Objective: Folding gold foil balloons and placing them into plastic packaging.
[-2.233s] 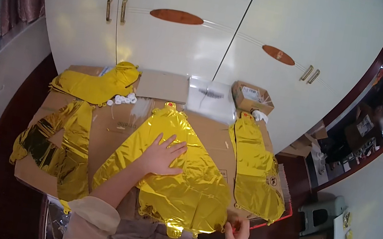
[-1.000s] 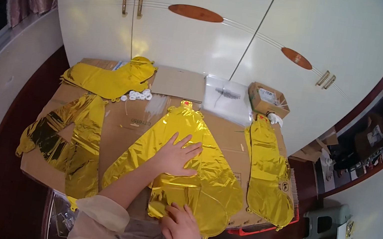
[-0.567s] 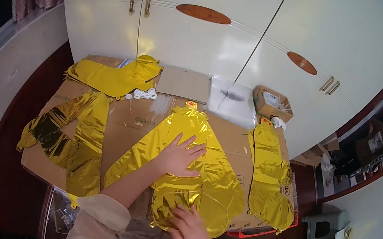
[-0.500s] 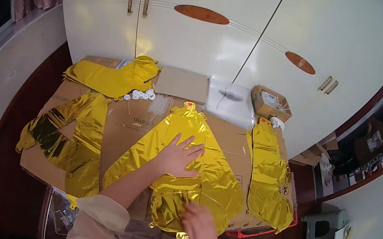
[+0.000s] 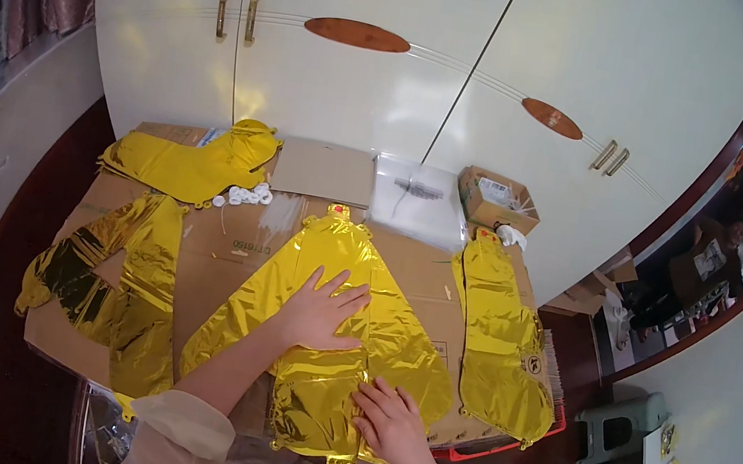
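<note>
Left hand (image 5: 320,307) lies flat, fingers spread, on the centre foil balloon (image 5: 331,324). Right hand (image 5: 394,423) presses its near edge, apparently gripping nothing. Bare cardboard (image 5: 220,256) flanks it.

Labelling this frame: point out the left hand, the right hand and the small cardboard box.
left hand (image 5: 319,310), head view, back of the hand
right hand (image 5: 393,424), head view, back of the hand
small cardboard box (image 5: 481,213), head view, front wall

You have a flat, uninflated gold foil balloon (image 5: 331,324), shiny and creased, lying lengthwise mid-table on brown cardboard (image 5: 231,248), its tip pointing away.
</note>
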`<state>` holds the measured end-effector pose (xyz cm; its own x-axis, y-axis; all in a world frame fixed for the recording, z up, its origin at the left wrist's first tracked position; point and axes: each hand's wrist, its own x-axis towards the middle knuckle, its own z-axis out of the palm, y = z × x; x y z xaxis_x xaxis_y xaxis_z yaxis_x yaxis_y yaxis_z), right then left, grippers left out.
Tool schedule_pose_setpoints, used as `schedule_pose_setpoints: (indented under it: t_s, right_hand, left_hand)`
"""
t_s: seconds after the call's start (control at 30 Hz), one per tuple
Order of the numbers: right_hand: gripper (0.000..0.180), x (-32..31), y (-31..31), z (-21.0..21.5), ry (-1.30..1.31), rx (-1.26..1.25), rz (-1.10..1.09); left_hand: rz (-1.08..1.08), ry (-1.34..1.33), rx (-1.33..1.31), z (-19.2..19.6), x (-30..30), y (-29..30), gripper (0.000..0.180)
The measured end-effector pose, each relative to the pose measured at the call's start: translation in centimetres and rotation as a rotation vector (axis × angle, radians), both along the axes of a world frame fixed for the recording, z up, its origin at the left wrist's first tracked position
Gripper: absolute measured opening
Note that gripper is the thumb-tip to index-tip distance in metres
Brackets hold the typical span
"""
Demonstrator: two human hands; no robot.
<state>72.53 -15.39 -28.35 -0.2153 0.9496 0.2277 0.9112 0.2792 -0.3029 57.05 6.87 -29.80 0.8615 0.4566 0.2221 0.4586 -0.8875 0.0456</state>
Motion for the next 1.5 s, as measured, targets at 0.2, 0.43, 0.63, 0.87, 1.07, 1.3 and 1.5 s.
schedule_pose_setpoints:
  t_s: [0.2,0.43,0.63,0.87,1.07,1.3,1.5]
  right_hand:
    - [0.054,0.9,0.6,0.1,-0.073,-0.065,0.044]
    - [0.089,1.7,1.2,0.7,-0.17,-0.151,0.047]
    - [0.114,1.7,1.3,1.0,-0.213,-0.178,0.104]
    - [0.079,3.5,-3.8,1.0,0.143,0.086,-0.058]
    - [0.026,-0.7,-10.6,-8.0,1.291,0.257,-0.826]
    - [0.012,-3.2,-9.4,-4.8,1.726,-0.124,-0.702]
    - [0.017,-3.3,-7.0,-2.1,0.55,0.245,-0.161]
  left_hand:
    - [0.0,-0.008,-0.011,0.0,-0.1,0.0,0.083]
    - [-0.009,0.005,-0.008,0.2,0.2,-0.1,0.083]
    - [0.001,0.026,-0.008,-0.2,-0.1,-0.1,0.084]
    - [0.005,0.019,-0.02,0.5,0.1,-0.1,0.084]
    - [0.001,-0.006,-0.02,0.0,0.0,0.0,0.082]
    - [-0.01,0.007,-0.025,0.1,0.2,0.0,0.084]
    - [-0.001,0.021,-0.025,0.3,0.0,0.0,0.084]
